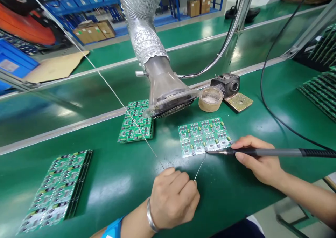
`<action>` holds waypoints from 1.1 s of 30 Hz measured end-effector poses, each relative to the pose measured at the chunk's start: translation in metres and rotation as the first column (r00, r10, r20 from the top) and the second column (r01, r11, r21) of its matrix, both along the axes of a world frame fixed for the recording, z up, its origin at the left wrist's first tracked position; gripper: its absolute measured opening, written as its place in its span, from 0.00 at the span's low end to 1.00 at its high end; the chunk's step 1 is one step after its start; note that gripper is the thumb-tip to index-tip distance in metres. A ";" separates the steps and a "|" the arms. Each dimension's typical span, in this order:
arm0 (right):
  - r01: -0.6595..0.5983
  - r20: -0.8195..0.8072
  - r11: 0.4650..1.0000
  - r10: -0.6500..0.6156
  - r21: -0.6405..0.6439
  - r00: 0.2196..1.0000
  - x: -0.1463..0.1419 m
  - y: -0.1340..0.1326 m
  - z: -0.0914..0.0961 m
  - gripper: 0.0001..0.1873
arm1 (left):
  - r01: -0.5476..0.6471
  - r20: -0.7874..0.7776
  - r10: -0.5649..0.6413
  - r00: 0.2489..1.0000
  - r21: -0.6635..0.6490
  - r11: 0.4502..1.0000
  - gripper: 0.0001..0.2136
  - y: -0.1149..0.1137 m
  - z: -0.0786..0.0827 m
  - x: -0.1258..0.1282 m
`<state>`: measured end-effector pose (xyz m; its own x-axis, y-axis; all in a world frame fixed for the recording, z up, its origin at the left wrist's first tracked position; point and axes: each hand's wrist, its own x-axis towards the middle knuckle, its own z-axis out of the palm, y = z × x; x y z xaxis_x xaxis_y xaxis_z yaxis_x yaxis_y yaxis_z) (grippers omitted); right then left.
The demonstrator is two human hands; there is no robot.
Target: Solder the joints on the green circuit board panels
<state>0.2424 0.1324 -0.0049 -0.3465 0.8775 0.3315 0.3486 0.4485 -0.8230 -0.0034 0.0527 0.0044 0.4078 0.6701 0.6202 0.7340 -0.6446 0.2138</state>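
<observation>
- The right hand [265, 166] grips a soldering iron [278, 153] like a pen, its tip at the near edge of a circuit board panel [204, 136].
- The left hand [174, 197], a metal bangle [151, 215] at its wrist, is clenched around solder wire [200, 167]; the short end runs to the iron's tip, though the exact contact is too small to tell.
- The panel lies flat on the green bench top [110, 168], components upward, just beyond the hands.
- Above and behind it hangs a fume extractor nozzle [168, 84] on a foil duct [145, 28].
- Behind the panel stand a round tub [210, 106] and, beside it, a black holder [228, 84] with a square pad [240, 102] before it.
- Left of the panel lies one board stack [136, 122], partly behind the nozzle; another stack [56, 189] lies farther left and nearer.
- More boards [320, 91] stand in rows at far right.
</observation>
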 end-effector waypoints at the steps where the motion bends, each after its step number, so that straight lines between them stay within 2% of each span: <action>1: -0.009 0.008 1.000 0.009 0.005 1.000 0.000 0.000 0.000 0.06 | 0.000 -0.006 0.000 1.000 -0.003 1.000 0.14 0.000 0.000 0.000; 9: -0.032 0.029 0.999 0.032 -0.001 0.999 0.002 -0.001 -0.001 0.07 | 0.001 -0.030 -0.001 1.000 -0.009 1.000 0.14 0.006 -0.003 0.001; 16: -0.005 -0.073 0.999 0.002 -0.040 0.997 0.003 -0.003 -0.002 0.07 | 0.003 -0.017 -0.002 1.000 0.008 1.000 0.14 0.006 -0.001 0.004; 33: 0.008 -0.038 0.999 -0.009 -0.042 0.999 0.000 -0.001 0.000 0.05 | -0.002 -0.062 0.003 0.998 0.008 1.000 0.14 0.012 -0.006 0.005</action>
<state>0.2427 0.1310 -0.0046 -0.3267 0.8936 0.3076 0.3200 0.4109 -0.8537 0.0012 0.0649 -0.0014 0.4442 0.6662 0.5990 0.7474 -0.6442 0.1622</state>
